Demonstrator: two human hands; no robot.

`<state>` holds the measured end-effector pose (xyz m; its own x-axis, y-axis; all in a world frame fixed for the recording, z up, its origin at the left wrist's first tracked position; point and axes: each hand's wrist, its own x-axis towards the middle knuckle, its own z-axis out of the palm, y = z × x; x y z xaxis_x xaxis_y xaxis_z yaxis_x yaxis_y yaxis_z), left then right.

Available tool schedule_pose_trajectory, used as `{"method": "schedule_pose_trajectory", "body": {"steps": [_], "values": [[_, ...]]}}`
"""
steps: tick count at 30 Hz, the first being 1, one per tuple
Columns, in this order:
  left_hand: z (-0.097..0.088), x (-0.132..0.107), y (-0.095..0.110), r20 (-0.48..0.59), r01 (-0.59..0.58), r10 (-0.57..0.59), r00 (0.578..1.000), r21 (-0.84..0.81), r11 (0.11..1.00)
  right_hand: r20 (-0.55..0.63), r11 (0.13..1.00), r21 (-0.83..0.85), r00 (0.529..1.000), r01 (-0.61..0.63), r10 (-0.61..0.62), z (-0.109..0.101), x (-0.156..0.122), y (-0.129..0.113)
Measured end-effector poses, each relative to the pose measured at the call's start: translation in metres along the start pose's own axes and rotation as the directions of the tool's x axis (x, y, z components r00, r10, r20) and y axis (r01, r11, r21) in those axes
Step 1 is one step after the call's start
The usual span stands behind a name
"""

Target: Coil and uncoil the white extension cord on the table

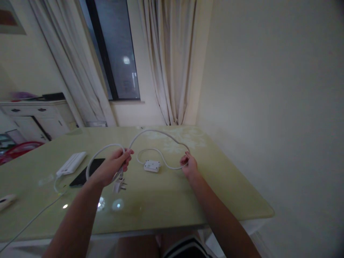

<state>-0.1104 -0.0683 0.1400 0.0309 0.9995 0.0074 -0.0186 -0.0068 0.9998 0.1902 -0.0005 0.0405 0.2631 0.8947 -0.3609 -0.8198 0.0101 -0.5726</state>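
Observation:
A white power cord point(153, 131) runs in an arch between my two hands above the table. My left hand point(118, 163) is closed around the cord, with one coil looping out to its left. Below that hand hangs the cord's plug point(119, 185), its metal prongs pointing right. My right hand point(189, 164) pinches the cord farther along. From there the cord curves back left to a small white power strip point(152, 166), which lies on the table between my hands.
On the greenish table point(166, 204), a black tablet-like slab point(87, 172) lies under my left wrist. Left of it sits a long white power strip point(72, 163) with its own cord point(34, 218). A white object point(6, 201) is at the left edge. A wall point(268, 107) borders the right side.

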Motion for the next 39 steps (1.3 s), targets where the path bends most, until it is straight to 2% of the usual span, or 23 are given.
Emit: {"method": "schedule_pose_trajectory", "body": {"steps": [2,6,9,12,14,15,17,18,19,21,24,26,28,30,34,37,39], "values": [[-0.002,0.002,-0.007,0.002,-0.013,0.013,1.0,0.134,0.991,0.008,1.0,0.003,1.0,-0.002,0.002,0.0,0.0,-0.003],[-0.01,0.007,-0.018,0.183,-0.033,-0.031,0.983,0.336,0.941,0.013,1.0,-0.006,1.0,0.007,-0.007,0.001,-0.002,-0.006],[-0.011,0.007,-0.02,0.243,-0.106,-0.043,0.969,0.567,0.817,0.012,1.0,-0.018,1.0,0.02,-0.02,0.002,-0.002,-0.006],[-0.005,0.004,-0.015,0.277,-0.247,0.057,0.959,0.724,0.644,-0.006,0.999,-0.034,0.999,0.04,-0.041,0.001,0.0,-0.004],[0.001,0.002,-0.008,0.259,-0.309,0.169,0.951,0.794,0.524,-0.026,0.997,-0.047,0.998,0.063,-0.065,0.0,0.001,-0.002],[0.004,0.001,-0.004,0.224,-0.304,0.221,0.949,0.832,0.464,-0.037,0.996,-0.05,0.996,0.074,-0.076,-0.001,0.002,-0.001],[0.008,0.001,0.004,0.117,-0.236,0.31,0.944,0.894,0.382,-0.064,0.989,-0.091,0.99,0.117,-0.123,-0.003,0.002,0.0],[0.008,0.001,0.008,0.067,-0.203,0.345,0.936,0.904,0.376,-0.073,0.978,-0.137,0.983,0.155,-0.166,-0.004,0.002,0.0],[0.008,0.001,0.011,0.032,-0.19,0.372,0.928,0.898,0.397,-0.069,0.96,-0.196,0.973,0.202,-0.219,-0.004,0.003,0.001],[0.008,-0.001,0.017,-0.003,-0.22,0.388,0.922,0.82,0.528,-0.019,0.897,-0.313,0.942,0.313,-0.336,-0.004,0.003,0.002],[0.01,-0.008,0.022,-0.024,-0.238,0.308,0.951,0.58,0.779,0.1,0.804,-0.388,0.888,0.45,-0.448,-0.001,0.002,0.005],[0.014,-0.013,0.024,-0.021,-0.24,0.278,0.96,0.449,0.861,0.19,0.74,-0.42,0.849,0.525,-0.494,0.0,0.0,0.007],[0.019,-0.015,0.025,-0.003,-0.293,0.324,0.946,0.415,0.861,0.303,0.654,-0.457,0.797,0.603,-0.523,0.001,-0.005,0.009],[0.022,-0.013,0.024,0.024,-0.358,0.388,0.922,0.44,0.824,0.431,0.548,-0.49,0.734,0.679,-0.524,0.001,-0.013,0.009],[0.031,-0.007,0.018,0.095,-0.407,0.408,0.908,0.43,0.806,0.674,0.352,-0.486,0.599,0.8,-0.432,0.0,-0.032,0.012],[0.044,-0.009,0.012,0.121,-0.405,0.387,0.914,0.333,0.852,0.802,0.302,-0.432,0.515,0.85,-0.303,-0.001,-0.044,0.017],[0.054,-0.012,0.01,0.146,-0.364,0.337,0.93,0.246,0.898,0.844,0.334,-0.425,0.502,0.841,-0.19,-0.002,-0.05,0.021]]}}
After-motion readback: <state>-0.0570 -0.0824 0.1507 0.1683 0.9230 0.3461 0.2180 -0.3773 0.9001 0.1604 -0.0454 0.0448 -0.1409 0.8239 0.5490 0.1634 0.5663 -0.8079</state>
